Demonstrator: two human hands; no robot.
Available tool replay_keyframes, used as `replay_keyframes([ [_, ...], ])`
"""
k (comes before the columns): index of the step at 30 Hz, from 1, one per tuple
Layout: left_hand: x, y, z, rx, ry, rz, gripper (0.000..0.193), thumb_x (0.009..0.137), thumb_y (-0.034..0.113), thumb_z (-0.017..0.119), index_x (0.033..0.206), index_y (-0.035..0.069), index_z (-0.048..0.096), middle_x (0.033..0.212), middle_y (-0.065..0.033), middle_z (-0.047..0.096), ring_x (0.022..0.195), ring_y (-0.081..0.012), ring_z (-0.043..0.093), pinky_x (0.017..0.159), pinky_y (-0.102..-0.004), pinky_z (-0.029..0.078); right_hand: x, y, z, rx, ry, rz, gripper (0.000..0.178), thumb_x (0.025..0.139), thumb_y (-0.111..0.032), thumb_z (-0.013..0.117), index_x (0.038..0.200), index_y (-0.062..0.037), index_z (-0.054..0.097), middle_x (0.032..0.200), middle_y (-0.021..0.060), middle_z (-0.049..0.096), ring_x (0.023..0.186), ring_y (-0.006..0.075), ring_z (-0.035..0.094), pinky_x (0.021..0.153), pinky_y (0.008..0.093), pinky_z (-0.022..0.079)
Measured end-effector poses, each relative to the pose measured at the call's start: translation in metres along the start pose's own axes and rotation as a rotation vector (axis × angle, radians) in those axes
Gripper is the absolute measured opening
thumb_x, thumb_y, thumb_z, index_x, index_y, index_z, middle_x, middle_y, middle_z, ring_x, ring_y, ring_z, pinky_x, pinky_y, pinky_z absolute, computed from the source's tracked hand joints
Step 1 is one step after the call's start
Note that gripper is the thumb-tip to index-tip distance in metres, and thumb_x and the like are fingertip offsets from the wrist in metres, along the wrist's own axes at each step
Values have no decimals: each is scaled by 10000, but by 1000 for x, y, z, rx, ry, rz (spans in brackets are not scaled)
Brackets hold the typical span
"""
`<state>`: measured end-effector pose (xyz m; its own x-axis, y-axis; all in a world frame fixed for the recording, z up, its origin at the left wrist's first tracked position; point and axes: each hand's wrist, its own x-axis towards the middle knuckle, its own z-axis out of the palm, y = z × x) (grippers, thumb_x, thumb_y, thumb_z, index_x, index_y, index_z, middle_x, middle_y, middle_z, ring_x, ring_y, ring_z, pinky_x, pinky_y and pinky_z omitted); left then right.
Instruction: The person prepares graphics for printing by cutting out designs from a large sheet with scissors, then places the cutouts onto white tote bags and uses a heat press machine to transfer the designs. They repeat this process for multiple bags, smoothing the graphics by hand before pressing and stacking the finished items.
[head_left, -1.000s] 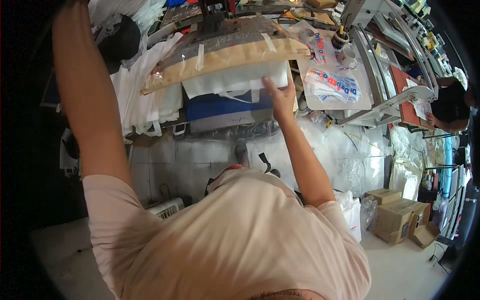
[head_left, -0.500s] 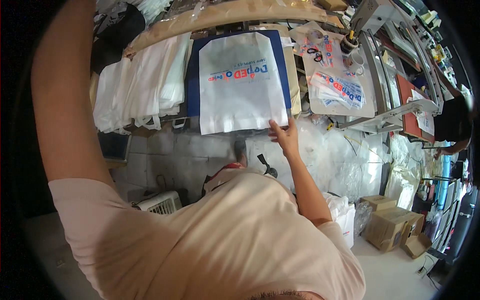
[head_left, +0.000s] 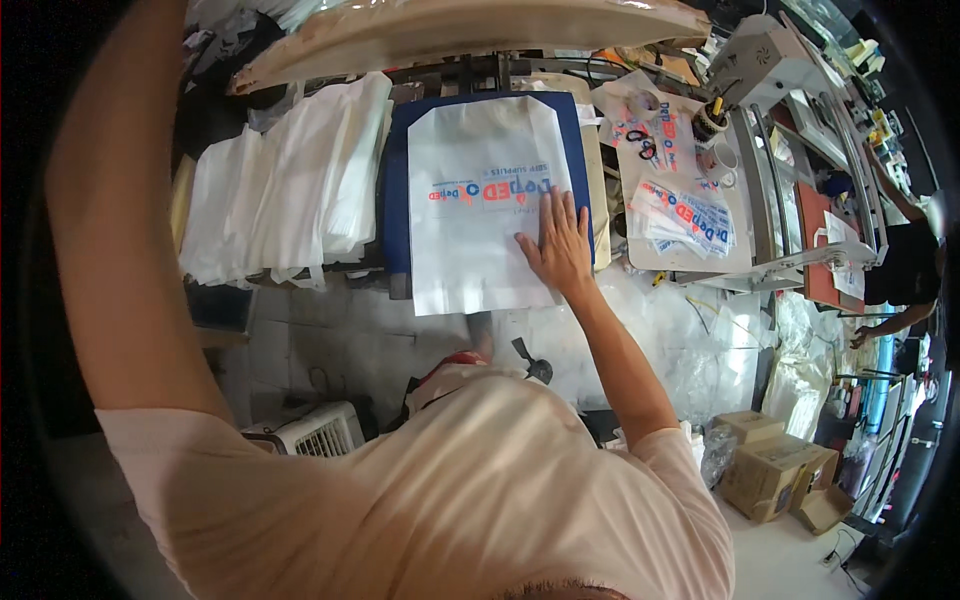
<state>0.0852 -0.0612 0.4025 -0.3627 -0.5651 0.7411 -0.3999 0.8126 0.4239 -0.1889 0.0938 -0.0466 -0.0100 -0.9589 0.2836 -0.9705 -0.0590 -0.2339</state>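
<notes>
Our right hand (head_left: 563, 247) rests with fingers (head_left: 570, 208) spread, gripping nothing, the white printed bag (head_left: 470, 250) beneath them; our left hand is out of view. Dragging sideways could skew the bag, which overhangs the blue board (head_left: 397, 195).

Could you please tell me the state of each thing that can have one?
White printed rectangular bag, flat on the blue rectangular pad.
Bare right hand, open on the bag.
Long tan board, clear of the pad.
White fabric bags, piled overlapping.
White ceramic mug, upright.
Brown cardboard box, open.
</notes>
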Motion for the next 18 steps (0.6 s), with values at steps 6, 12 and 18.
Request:
replay_keyframes([
  [6,-76,-41,121,-339,-271,-184,430,1040,268,563,1385,12,587,1457,-173,566,1329,-263,566,1157,-386,404,-2,12,1,173,64,51,889,975,-545,556,1515,126,339,1629,280,289,1531,449,225,1221,616,155],
  [12,-219,-124,307,-237,-498,-128,508,1027,290,588,1447,10,529,1541,-200,482,1440,-305,459,1188,-433,366,-2,8,-4,76,-23,75,835,982,-509,559,1533,82,347,1649,238,278,1536,439,219,1218,616,168],
  [18,-242,-237,331,117,-498,-57,617,1044,509,448,1395,18,573,1528,-248,470,1443,-328,427,1187,-515,307,0,8,-6,6,24,89,797,981,-485,565,1555,25,354,1662,176,289,1552,386,210,1223,609,158],
])
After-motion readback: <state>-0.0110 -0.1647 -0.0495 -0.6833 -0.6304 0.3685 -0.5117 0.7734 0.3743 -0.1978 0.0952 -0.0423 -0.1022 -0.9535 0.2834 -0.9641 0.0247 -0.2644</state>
